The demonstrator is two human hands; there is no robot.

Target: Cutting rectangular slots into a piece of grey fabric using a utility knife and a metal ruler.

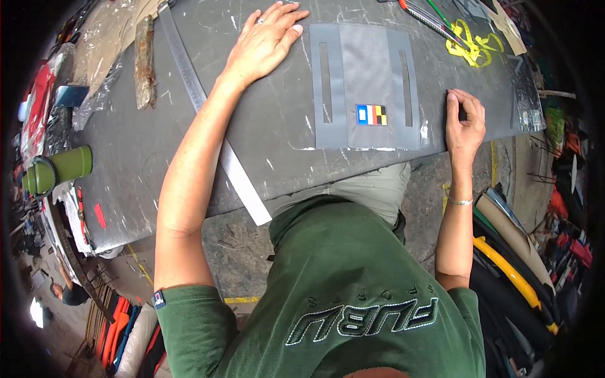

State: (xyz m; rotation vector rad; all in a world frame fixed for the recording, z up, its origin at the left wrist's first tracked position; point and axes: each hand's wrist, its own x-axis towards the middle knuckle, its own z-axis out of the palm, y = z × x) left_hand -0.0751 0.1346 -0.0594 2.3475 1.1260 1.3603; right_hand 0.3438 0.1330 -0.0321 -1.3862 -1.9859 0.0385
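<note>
My left hand lies flat on the dark worktable, fingers spread, left of a grey fabric panel. The panel has a long slot down each side strip and a small patch of coloured flags near its front edge. Beyond the panel's right side, my right hand is closed in a pinch by the table edge. A tiny dark bit shows at its fingertips, too small to name. Beneath my left forearm runs a long metal ruler, its near end sticking out past the table edge.
At the far right lie a yellow tape measure and some pens. A green bottle rests on the left, with a worn wooden strip farther in. Fabric rolls stand below right; another person is at lower left.
</note>
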